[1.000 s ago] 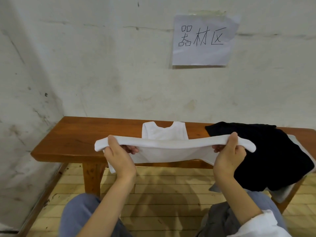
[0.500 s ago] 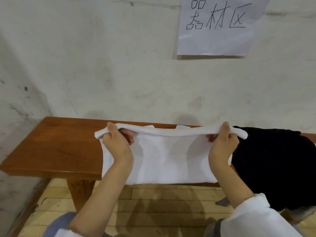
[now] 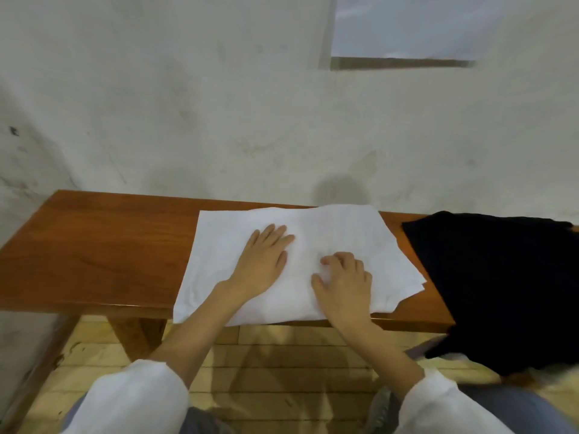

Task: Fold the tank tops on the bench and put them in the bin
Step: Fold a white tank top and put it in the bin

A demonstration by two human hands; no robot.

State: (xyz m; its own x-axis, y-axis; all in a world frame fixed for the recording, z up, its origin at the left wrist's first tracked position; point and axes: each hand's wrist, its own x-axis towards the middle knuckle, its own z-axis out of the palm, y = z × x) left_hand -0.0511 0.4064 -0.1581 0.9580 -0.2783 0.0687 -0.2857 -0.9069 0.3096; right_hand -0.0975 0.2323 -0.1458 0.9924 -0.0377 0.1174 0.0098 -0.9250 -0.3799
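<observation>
Tank top [image 3: 344,233], white, lies spread flat on the bench [image 3: 94,245], a little right of the bench's middle. It shows as a smooth, roughly four-sided shape. Its far edge runs close to the wall [image 3: 188,104], and its near edge hangs slightly over the front of the bench. At the right near corner, the edges of more than one layer show, one just inside the other.

Both hands are on it. The left hand [image 3: 264,255] lies palm down near the middle of the cloth, with fingers straight and close together, pointing away from the person; it presses flat and grasps nothing. The right hand [image 3: 344,283] rests just beside it, to the right and a little nearer. Its thumb is spread to the side and its fingers are loosely bent, the tips touching the cloth; it holds nothing. The two hands are apart, not touching.

A black garment [image 3: 485,277] lies heaped on the right end of the bench, just beside the tank top, and drapes over the front edge toward the floor [image 3: 266,364]. Its shape cannot be made out.

White sleeves [image 3: 134,399] cover both forearms up from the elbows. A paper sheet [image 3: 407,26] hangs on the wall above, cut off by the top of the view.
</observation>
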